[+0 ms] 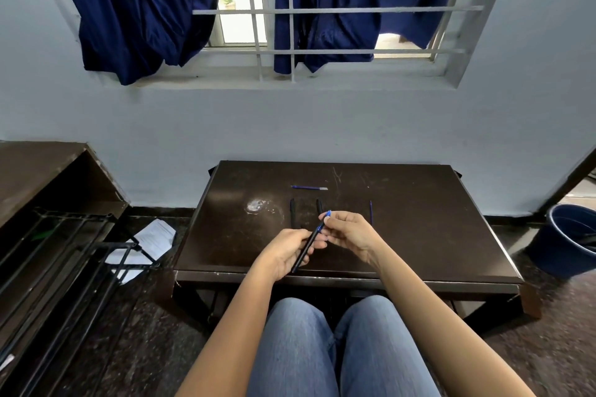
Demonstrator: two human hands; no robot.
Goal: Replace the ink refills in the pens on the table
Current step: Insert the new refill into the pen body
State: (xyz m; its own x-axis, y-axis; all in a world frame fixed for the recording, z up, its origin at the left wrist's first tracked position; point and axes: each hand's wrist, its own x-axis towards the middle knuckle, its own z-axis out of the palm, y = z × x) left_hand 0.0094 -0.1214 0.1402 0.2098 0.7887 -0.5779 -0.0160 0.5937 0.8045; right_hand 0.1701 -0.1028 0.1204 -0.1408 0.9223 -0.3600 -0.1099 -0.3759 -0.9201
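Pen, black: barrel gripped in left hand; blue end, possibly its refill, pinched by right hand. Table: loose blue refill, far side.

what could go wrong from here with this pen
1. The right hand pinches the blue tip end while the left hand grips the black pen barrel; a slip could drop a part off the table.
2. The thin blue refill lies close beside the right hand and might get knocked.
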